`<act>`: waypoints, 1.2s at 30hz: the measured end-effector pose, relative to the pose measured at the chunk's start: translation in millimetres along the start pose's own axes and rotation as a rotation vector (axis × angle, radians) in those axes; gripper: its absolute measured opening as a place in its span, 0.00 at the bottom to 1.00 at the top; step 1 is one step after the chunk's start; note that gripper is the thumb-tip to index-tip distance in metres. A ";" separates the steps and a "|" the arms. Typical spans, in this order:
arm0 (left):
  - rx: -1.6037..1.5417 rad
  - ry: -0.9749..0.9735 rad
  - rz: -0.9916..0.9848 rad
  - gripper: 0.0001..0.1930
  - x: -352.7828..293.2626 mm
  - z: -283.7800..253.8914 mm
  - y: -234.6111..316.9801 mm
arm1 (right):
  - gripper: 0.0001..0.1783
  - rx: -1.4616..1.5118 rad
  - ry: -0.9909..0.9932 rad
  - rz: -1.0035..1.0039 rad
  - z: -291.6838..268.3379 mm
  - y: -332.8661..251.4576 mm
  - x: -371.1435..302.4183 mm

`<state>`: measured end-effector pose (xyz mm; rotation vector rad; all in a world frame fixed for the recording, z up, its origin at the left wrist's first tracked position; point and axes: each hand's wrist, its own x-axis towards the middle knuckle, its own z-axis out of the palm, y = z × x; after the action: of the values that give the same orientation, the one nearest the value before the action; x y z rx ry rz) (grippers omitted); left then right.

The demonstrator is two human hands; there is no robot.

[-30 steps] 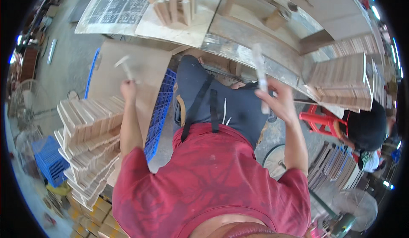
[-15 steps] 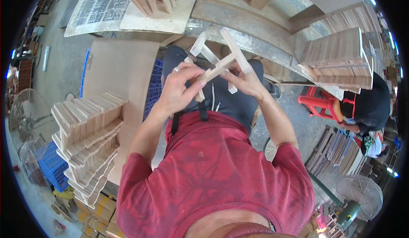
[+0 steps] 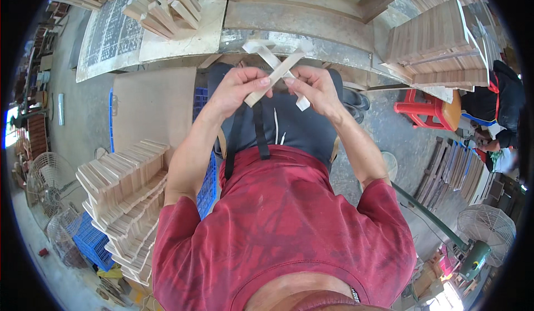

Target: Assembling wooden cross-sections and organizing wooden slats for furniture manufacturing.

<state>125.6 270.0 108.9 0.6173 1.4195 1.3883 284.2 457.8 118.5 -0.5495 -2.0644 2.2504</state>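
Note:
Between my two hands, above my lap, is a small pale wooden frame (image 3: 283,70) whose bars cross like an X in this view. My left hand (image 3: 240,91) pinches the lower left bar between thumb and fingers. On the other side, my right hand (image 3: 316,88) grips it near the crossing, fingers curled round the wood. Its far ends reach toward the front edge of the workbench (image 3: 300,24). How the bars join is partly hidden by my fingers.
Stacked wooden frames (image 3: 125,177) stand at my left on a brown board (image 3: 150,105). Wooden sticks (image 3: 167,13) and a pile of slatted wood (image 3: 428,41) sit on the bench. To the right are a red stool (image 3: 425,110), another person (image 3: 500,102) and a fan (image 3: 485,230).
The wooden frame has turned in my hands, from an open H-like look to a crossed one. My hands have drawn level on either side of it. The view has shifted slightly.

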 end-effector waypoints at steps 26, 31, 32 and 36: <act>0.406 0.238 0.434 0.17 79.8 14.4 70.6 | 0.29 0.266 0.438 -0.238 -54.5 -26.8 85.8; 0.789 0.420 0.567 0.17 130.7 13.7 110.7 | 0.26 0.266 0.602 -0.383 -79.7 -53.6 126.5; 0.807 0.423 0.539 0.19 142.4 12.3 115.4 | 0.22 0.288 0.576 -0.357 -89.9 -56.6 135.9; 0.868 0.436 0.624 0.19 194.3 2.4 118.6 | 0.22 0.247 0.623 -0.331 -122.5 -60.0 171.0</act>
<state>25.1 467.3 161.9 1.4721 2.3409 1.3675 146.2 627.0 130.8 -0.7110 -1.4301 1.8010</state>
